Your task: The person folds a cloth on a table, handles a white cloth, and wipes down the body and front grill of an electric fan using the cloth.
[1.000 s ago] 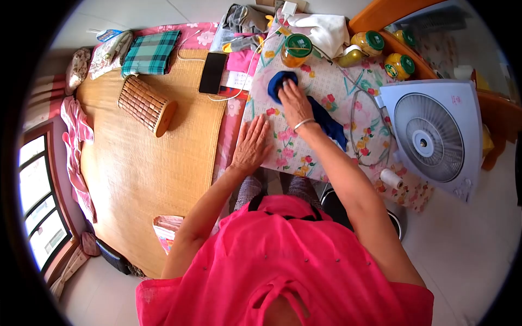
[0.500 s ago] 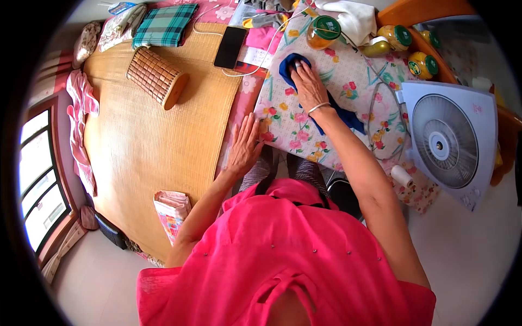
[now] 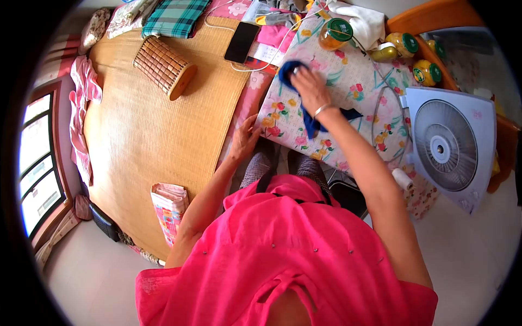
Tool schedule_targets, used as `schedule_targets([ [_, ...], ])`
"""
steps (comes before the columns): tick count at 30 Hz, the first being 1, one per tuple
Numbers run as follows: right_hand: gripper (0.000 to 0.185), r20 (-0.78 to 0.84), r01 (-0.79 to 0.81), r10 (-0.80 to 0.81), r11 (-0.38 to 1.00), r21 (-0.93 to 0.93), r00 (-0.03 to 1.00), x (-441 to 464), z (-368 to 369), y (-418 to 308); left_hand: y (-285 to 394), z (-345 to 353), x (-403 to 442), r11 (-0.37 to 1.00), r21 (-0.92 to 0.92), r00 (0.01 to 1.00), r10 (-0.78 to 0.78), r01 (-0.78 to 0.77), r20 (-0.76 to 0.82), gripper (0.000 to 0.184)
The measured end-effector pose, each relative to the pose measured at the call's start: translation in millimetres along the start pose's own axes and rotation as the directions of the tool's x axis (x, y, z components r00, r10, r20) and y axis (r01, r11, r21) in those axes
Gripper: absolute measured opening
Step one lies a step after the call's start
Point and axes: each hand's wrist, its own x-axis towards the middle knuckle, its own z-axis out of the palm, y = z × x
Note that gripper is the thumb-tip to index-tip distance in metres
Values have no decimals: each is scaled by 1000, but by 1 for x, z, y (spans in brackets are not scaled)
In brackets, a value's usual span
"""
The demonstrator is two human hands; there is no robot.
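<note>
A dark blue cloth (image 3: 314,124) lies bunched on the flowered tablecloth (image 3: 337,144), and my right hand (image 3: 312,92) presses on it near the table's left side. The fingers of that hand are blurred and rest on the cloth's far end; whether they grip it is unclear. At the table's near left corner is my left hand (image 3: 244,140), its fingers apart, touching the edge and holding nothing. Beyond my right hand stands a jar with a green lid (image 3: 335,34).
More jars (image 3: 402,44), a white cloth (image 3: 364,22) and a fan (image 3: 448,146) are on the right. A thread spool (image 3: 402,179) sits at the near edge. Leftward are a phone (image 3: 241,42), a woven mat (image 3: 147,130) and a wooden slatted cylinder (image 3: 165,68).
My right hand has moved the blue cloth nearer the table's left edge. My left hand has slid from the tabletop to its corner. The whole view has shifted.
</note>
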Motion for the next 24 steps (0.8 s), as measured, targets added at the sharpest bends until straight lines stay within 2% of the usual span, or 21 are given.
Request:
schedule_targets([
  [2,37,-68,-89,92,995,52,993,18,6,3,2,0,0,995,-79,998,-62,62,-3,43],
  [4,33,-4,-22,22,1000,-15,1000,7,5,-19,-5,-2,2,976,-193,995,-92,99,48,43],
  [5,29,31,13,-15,998,58,999,-1,4,-40,-9,-3,4,962,-249,992,-100,115,74,43],
  [6,28,-17,83,-82,994,68,996,-15,7,-61,-17,-5,5,956,-269,991,-97,117,87,44],
  [7,32,48,102,-107,990,96,993,-31,10,-84,-27,-7,8,951,-287,991,-90,115,100,44],
  [8,35,32,108,-117,972,207,993,-49,-1,-102,-31,-9,10,946,-303,990,-80,111,112,45],
  [10,37,114,71,-100,969,236,988,-66,-5,-121,-24,-12,11,949,-306,992,-33,70,122,45],
  [12,35,50,26,-54,890,456,997,-69,-17,-117,-18,-14,11,947,-310,991,-41,80,128,45],
  [13,35,118,-102,39,791,603,992,-68,-23,-114,-15,-15,11,943,-315,989,-71,108,127,45],
  [15,36,298,-346,176,488,801,938,-65,-39,-104,-11,-14,10,937,-327,987,-80,121,137,45],
  [16,38,315,-368,206,320,873,926,-55,-64,-96,-10,-14,9,938,-332,988,-57,102,143,45],
  [18,40,502,-491,259,-112,864,825,-47,-105,-83,-12,-15,8,941,-328,989,-41,86,143,45],
  [20,44,446,-310,282,-417,854,849,-56,-118,-64,-21,-13,11,947,-308,989,-50,91,139,45],
  [22,50,467,-28,403,-733,680,787,-56,-148,-59,-11,-13,10,946,-311,988,-51,94,143,44],
  [23,51,466,20,414,-764,645,782,-72,-135,-45,-8,-13,10,945,-313,988,-51,95,144,44],
  [24,40,503,49,473,-762,646,723,-83,-128,-36,-9,-13,11,943,-322,988,-43,89,148,44],
])
